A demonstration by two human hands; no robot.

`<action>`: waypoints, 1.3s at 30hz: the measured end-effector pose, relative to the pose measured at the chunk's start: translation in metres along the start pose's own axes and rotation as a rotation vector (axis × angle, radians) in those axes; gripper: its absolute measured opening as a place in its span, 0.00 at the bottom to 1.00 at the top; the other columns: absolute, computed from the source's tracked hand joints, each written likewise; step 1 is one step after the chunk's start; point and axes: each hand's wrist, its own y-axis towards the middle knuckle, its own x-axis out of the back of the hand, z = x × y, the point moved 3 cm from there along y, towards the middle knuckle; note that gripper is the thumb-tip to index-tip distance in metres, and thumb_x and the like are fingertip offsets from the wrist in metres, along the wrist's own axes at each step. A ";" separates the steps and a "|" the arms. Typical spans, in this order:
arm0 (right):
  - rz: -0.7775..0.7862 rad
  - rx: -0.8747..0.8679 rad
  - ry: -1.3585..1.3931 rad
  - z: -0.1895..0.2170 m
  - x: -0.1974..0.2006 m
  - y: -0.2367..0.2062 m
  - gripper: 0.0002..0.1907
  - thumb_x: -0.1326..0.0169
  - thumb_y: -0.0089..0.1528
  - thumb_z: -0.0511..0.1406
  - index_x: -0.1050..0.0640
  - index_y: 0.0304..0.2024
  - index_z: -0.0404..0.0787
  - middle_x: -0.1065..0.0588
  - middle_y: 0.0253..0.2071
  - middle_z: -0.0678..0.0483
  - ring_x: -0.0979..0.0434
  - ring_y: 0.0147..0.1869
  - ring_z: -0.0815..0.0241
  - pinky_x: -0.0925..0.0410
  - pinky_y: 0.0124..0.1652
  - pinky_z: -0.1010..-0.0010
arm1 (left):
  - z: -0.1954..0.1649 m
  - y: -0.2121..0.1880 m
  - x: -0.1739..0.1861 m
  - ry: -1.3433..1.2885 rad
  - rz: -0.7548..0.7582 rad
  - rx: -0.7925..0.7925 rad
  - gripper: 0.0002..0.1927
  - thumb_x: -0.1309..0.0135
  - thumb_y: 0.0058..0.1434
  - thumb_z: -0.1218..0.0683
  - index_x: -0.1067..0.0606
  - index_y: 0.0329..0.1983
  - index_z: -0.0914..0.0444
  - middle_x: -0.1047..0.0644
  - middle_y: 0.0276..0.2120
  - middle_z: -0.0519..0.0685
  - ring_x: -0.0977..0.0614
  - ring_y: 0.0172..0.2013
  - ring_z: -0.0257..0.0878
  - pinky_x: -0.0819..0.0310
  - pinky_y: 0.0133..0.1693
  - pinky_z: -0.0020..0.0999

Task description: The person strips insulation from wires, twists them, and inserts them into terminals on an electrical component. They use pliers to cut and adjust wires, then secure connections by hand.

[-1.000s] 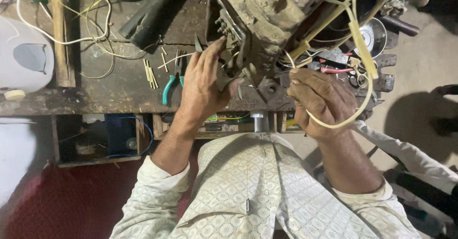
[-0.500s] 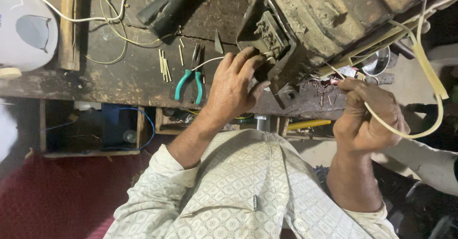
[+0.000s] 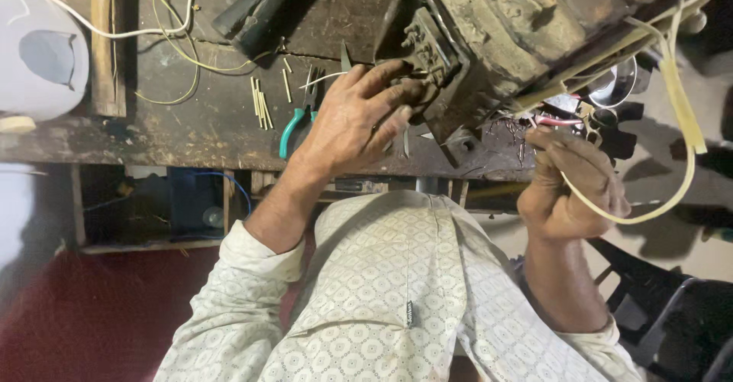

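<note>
1. Left hand (image 3: 355,119), centre of the frame: the fingers (image 3: 397,92) are bent around the near edge of the terminal box (image 3: 424,50) of a large rusty motor housing (image 3: 527,23), touching the row of terminals; the hand clasps the box edge and carries no loose object.
2. Right hand (image 3: 573,183), right of centre: closed in a fist around a pale yellow insulating sleeve (image 3: 672,122), which loops out to the right, rises toward the upper right of the frame and crosses the housing.
3. Motor housing: occupies the upper right of the frame, tilted, its lower corner resting at the front edge of the dark wooden workbench (image 3: 198,122).
4. Bare copper wire ends (image 3: 508,130) and a red lead (image 3: 557,121) show just below the housing, between the two hands.
5. Teal-handled pliers (image 3: 294,126) lie on the bench just left of the left wrist; beside them, a cluster of short yellow sleeve pieces (image 3: 261,106).
6. A black tube (image 3: 259,8) lies at upper centre; white and yellow wires (image 3: 153,23) trail across the upper left.
7. A white rounded appliance (image 3: 42,50) sits at the far left edge.
8. The patterned cream shirt (image 3: 397,298) of the person fills the lower centre.
</note>
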 end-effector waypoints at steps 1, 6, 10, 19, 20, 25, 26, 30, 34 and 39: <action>0.033 -0.006 -0.091 0.000 0.003 -0.004 0.04 0.42 0.69 0.24 0.24 0.44 0.27 0.20 0.39 0.35 0.14 0.42 0.45 0.21 0.40 0.63 | -0.001 0.003 0.000 0.009 0.031 -0.001 0.22 0.37 0.66 0.54 0.24 0.63 0.60 0.27 0.65 0.57 0.23 0.51 0.52 0.26 0.55 0.47; -0.059 -0.127 0.120 -0.018 0.014 -0.022 0.05 0.44 0.67 0.19 0.24 0.46 0.25 0.21 0.45 0.32 0.16 0.43 0.49 0.25 0.35 0.76 | -0.016 0.025 -0.004 0.084 0.064 -0.027 0.27 0.39 0.53 0.59 0.22 0.59 0.63 0.25 0.60 0.57 0.24 0.51 0.55 0.27 0.54 0.46; 0.012 -0.022 0.129 -0.031 0.027 -0.023 0.05 0.43 0.67 0.22 0.25 0.45 0.27 0.21 0.47 0.39 0.17 0.48 0.48 0.21 0.44 0.67 | -0.027 0.036 -0.012 0.233 0.033 0.005 0.26 0.43 0.48 0.65 0.19 0.54 0.64 0.19 0.50 0.54 0.24 0.48 0.56 0.26 0.52 0.47; 0.142 0.163 0.133 -0.061 0.059 -0.017 0.07 0.41 0.64 0.27 0.23 0.44 0.31 0.20 0.47 0.40 0.17 0.54 0.42 0.23 0.49 0.59 | -0.058 0.059 -0.038 0.128 0.042 0.130 0.16 0.48 0.55 0.68 0.21 0.46 0.67 0.22 0.40 0.60 0.18 0.41 0.57 0.22 0.43 0.46; 0.153 0.170 0.135 -0.064 0.061 -0.018 0.07 0.39 0.66 0.27 0.23 0.45 0.31 0.21 0.47 0.40 0.18 0.55 0.42 0.23 0.50 0.59 | -0.062 0.061 -0.038 0.165 0.070 0.107 0.16 0.48 0.54 0.68 0.20 0.46 0.67 0.22 0.41 0.61 0.19 0.41 0.58 0.22 0.43 0.47; 0.078 0.226 0.147 -0.073 0.061 -0.016 0.08 0.36 0.65 0.29 0.22 0.44 0.32 0.20 0.45 0.41 0.17 0.53 0.45 0.23 0.48 0.62 | -0.065 0.067 -0.039 0.260 0.211 0.167 0.16 0.49 0.52 0.68 0.20 0.43 0.66 0.21 0.41 0.60 0.19 0.38 0.57 0.23 0.40 0.46; 0.070 0.237 0.148 -0.074 0.062 -0.014 0.08 0.36 0.65 0.29 0.22 0.43 0.33 0.20 0.44 0.42 0.17 0.53 0.45 0.23 0.47 0.62 | -0.055 0.065 -0.040 0.147 0.190 0.498 0.15 0.50 0.59 0.65 0.20 0.46 0.63 0.22 0.38 0.63 0.20 0.35 0.59 0.27 0.37 0.49; 0.017 0.268 0.105 -0.074 0.068 -0.006 0.08 0.36 0.64 0.29 0.20 0.44 0.34 0.18 0.43 0.44 0.16 0.52 0.49 0.23 0.46 0.67 | -0.046 0.068 -0.049 0.090 0.105 0.444 0.14 0.49 0.63 0.66 0.19 0.48 0.61 0.20 0.39 0.59 0.19 0.39 0.53 0.25 0.40 0.46; 0.074 0.295 0.090 -0.075 0.065 -0.003 0.05 0.37 0.65 0.30 0.19 0.43 0.36 0.18 0.44 0.45 0.16 0.52 0.51 0.23 0.47 0.66 | -0.039 0.063 -0.060 -0.133 -0.017 0.456 0.14 0.47 0.63 0.69 0.22 0.50 0.65 0.20 0.42 0.54 0.17 0.45 0.46 0.23 0.47 0.36; 0.172 0.340 0.017 -0.068 0.060 0.002 0.08 0.40 0.66 0.35 0.18 0.42 0.36 0.18 0.43 0.44 0.16 0.52 0.50 0.24 0.48 0.63 | -0.039 0.060 -0.054 0.126 0.105 0.233 0.18 0.45 0.56 0.72 0.20 0.48 0.64 0.19 0.45 0.55 0.16 0.47 0.49 0.22 0.48 0.35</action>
